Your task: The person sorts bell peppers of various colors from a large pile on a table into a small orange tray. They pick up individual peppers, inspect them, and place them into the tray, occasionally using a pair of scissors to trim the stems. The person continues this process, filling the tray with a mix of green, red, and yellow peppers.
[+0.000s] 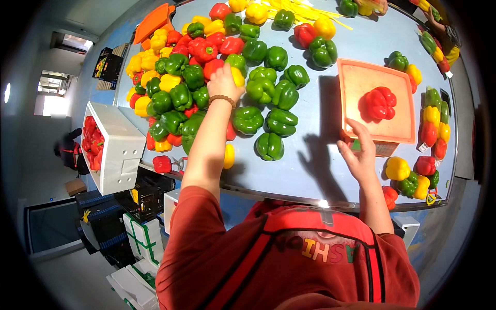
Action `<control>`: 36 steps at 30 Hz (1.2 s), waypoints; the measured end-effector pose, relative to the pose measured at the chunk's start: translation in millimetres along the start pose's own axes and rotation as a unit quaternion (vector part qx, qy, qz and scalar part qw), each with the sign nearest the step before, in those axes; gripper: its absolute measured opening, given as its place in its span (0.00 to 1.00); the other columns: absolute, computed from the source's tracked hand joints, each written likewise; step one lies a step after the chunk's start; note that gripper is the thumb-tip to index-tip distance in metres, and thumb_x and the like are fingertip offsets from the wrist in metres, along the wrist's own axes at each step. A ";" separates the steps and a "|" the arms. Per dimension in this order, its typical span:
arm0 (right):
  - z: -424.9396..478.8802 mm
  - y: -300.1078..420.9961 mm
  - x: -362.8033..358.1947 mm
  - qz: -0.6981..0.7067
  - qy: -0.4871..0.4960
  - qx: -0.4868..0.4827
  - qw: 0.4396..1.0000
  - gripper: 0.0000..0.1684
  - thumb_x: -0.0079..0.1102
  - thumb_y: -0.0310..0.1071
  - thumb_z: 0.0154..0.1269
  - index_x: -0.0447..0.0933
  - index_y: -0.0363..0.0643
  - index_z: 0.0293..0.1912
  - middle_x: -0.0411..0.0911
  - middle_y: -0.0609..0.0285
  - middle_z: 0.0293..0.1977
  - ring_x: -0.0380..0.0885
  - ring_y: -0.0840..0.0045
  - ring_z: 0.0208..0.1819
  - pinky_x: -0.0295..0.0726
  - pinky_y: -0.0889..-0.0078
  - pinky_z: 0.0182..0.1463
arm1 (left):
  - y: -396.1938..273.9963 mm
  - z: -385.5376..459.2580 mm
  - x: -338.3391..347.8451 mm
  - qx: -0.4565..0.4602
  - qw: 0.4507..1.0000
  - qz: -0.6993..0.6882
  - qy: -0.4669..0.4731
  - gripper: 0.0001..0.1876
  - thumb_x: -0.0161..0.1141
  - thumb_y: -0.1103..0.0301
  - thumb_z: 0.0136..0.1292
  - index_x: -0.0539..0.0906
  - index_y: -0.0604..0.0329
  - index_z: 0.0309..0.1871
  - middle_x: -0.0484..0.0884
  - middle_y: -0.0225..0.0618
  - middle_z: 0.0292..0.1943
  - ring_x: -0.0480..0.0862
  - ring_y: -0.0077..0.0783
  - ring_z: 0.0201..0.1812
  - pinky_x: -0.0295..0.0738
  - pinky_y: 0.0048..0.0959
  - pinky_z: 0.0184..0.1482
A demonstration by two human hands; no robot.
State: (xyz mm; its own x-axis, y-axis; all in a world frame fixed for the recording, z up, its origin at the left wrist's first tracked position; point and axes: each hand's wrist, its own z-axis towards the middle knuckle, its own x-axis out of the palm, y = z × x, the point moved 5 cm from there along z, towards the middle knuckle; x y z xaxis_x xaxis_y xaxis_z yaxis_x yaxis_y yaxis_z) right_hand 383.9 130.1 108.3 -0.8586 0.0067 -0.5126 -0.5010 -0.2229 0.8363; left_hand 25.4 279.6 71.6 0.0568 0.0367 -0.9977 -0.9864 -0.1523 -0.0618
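My left hand (224,86), with a brown beaded bracelet at the wrist, reaches into a heap of mixed bell peppers. Its fingers and thumb are around a yellow bell pepper (237,77), partly hidden by the hand. A red bell pepper (212,69) lies close against the fingers. My right hand (360,157) is empty, fingers apart, at the near left corner of an orange plastic tray (350,97). This tray sits raised above the table, with a single red bell pepper (381,103) on it. Several green bell peppers (286,95) lie loosely between the hands.
A white foam box (124,151) of red peppers tilts at the table's left edge, near red-handled shears (179,164). Packed rows of peppers (431,116) lie at right, loose peppers (407,184) nearer. Yellow strips (298,11) lie at the far side. Another person's hand (381,7) shows there.
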 end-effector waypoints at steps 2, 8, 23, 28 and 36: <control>8.8 -0.4 16.0 0.021 0.052 0.023 0.998 0.39 0.72 0.31 0.49 0.70 0.40 0.62 0.73 0.48 0.58 0.71 0.56 0.62 0.69 0.58 0.64 | -24.2 -16.4 -39.7 0.055 0.989 -0.119 -0.063 0.43 0.74 0.58 0.41 0.67 0.57 0.63 0.80 0.50 0.52 0.80 0.51 0.52 0.78 0.45 0.52; 54.3 57.5 47.6 -0.122 0.012 -0.229 0.966 0.50 0.73 0.34 0.44 0.62 0.43 0.68 0.69 0.44 0.60 0.71 0.50 0.58 0.71 0.52 0.60 | -142.1 -98.5 -82.9 0.255 0.918 -0.292 0.078 0.53 0.74 0.59 0.38 0.57 0.60 0.70 0.82 0.53 0.43 0.82 0.55 0.45 0.79 0.44 0.47; 67.0 -34.5 -41.3 -0.299 -0.210 -0.062 0.929 0.46 0.77 0.46 0.46 0.69 0.49 0.64 0.74 0.61 0.59 0.71 0.66 0.63 0.48 0.30 0.69 | 122.2 115.3 -43.2 -0.114 0.982 -0.120 -0.088 0.46 0.67 0.37 0.49 0.73 0.68 0.62 0.76 0.57 0.59 0.78 0.55 0.58 0.73 0.43 0.60; 67.1 -50.6 -36.1 -0.386 -0.192 -0.027 0.902 0.44 0.75 0.51 0.46 0.70 0.52 0.63 0.74 0.65 0.59 0.69 0.67 0.64 0.47 0.31 0.70 | 209.0 141.1 4.9 -0.277 0.960 0.039 -0.024 0.55 0.58 0.26 0.49 0.62 0.61 0.72 0.70 0.57 0.65 0.72 0.51 0.66 0.65 0.43 0.67; 87.9 -79.0 -46.3 -0.524 -0.211 0.044 0.824 0.42 0.73 0.57 0.47 0.71 0.55 0.61 0.75 0.65 0.57 0.68 0.70 0.65 0.54 0.35 0.68 | 154.1 144.7 -8.8 -0.016 0.997 -0.013 -0.080 0.38 0.70 0.44 0.48 0.77 0.62 0.58 0.77 0.53 0.58 0.77 0.54 0.58 0.73 0.43 0.60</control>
State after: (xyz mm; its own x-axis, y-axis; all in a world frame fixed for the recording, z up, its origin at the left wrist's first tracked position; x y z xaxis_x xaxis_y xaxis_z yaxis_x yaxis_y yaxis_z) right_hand 453.6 233.0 83.1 0.0986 0.4935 -0.8641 -0.9815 0.1916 -0.0026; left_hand -149.4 398.8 74.9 0.0553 0.1979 -0.9787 -0.9792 -0.1807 -0.0919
